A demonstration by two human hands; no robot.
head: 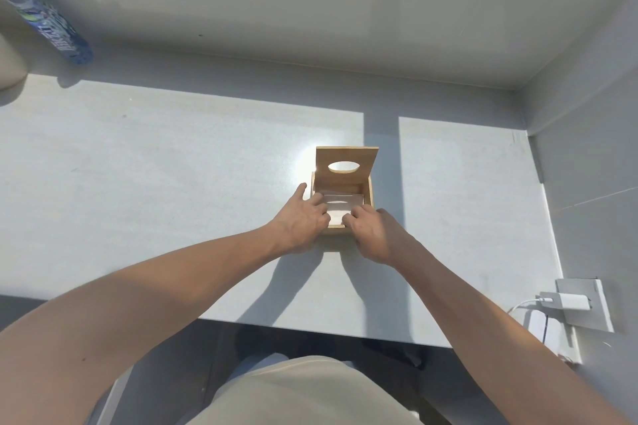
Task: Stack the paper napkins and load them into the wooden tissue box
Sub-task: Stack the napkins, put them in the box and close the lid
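Note:
A small wooden tissue box (370,193) stands in the middle of the grey table, its lid (346,165) with an oval hole swung up at the far side. A stack of white paper napkins (341,204) lies inside the box. My left hand (301,217) reaches over the box's left and near walls, fingers pressed down on the stack, thumb outside the box. My right hand (371,233) comes over the near right corner, fingertips on the napkins too. The near part of the stack is hidden by my fingers.
A plastic water bottle (45,17) stands at the far left by the wall. A white charger (569,302) is plugged into a socket on the right wall, by the table's near right corner. Walls close the table at the back and right.

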